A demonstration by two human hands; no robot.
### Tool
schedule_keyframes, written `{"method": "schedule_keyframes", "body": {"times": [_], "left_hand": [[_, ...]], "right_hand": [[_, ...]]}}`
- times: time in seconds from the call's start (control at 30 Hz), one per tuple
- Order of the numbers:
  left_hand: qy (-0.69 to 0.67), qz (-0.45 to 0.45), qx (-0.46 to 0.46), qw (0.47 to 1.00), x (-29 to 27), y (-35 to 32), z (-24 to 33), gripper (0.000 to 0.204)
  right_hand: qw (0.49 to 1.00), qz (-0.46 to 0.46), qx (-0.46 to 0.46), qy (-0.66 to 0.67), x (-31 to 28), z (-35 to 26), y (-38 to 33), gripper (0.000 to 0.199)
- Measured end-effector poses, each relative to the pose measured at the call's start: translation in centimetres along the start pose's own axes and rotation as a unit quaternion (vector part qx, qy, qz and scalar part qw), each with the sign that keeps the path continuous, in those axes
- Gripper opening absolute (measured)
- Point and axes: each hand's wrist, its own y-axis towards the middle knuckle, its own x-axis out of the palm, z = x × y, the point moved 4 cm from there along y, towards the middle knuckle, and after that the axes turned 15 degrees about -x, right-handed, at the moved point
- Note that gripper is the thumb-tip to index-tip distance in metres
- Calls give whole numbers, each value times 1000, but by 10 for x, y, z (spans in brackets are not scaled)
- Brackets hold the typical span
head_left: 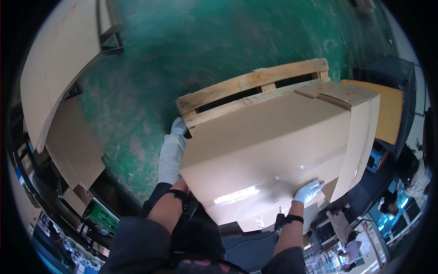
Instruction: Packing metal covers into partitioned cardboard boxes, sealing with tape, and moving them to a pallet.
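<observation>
A large brown cardboard box (260, 146) lies in front of me, over a wooden pallet (255, 82). Shiny clear tape runs across its near face, and a flap (335, 187) sticks out at the lower right end. My right hand (308, 192), in a white glove, rests with outstretched fingers on that near face, close to the flap. From below, my left forearm (166, 208) reaches to the box's near left corner, where the box hides the left hand. Beside the box's left edge are a light grey trouser leg (171, 153) and a shoe (178, 126).
Flat cardboard sheets (59, 59) stand at the far left, with another sheet (75, 141) and a green crate (101, 217) nearer. Green floor (196, 36) spreads beyond the pallet. A yellowish board (388, 109) stands to the right; people (351, 251) are at the lower right.
</observation>
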Motion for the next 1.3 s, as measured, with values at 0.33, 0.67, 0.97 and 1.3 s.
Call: {"method": "schedule_keyframes", "body": {"times": [0.33,0.67,0.97,1.3], "left_hand": [[-118,224,193,948,-175,-163,-27,43],[-162,616,-94,765,-506,-412,-271,61],[-229,735,-194,608,-862,-509,-329,66],[-148,700,-88,693,-924,-542,-370,54]], "right_hand": [[780,-242,-563,-125,-7,-285,-263,56],[532,-500,-665,157,-118,-590,-473,37],[943,-223,-204,138,10,-755,-261,87],[941,-271,-193,-60,-91,-679,-279,80]]}}
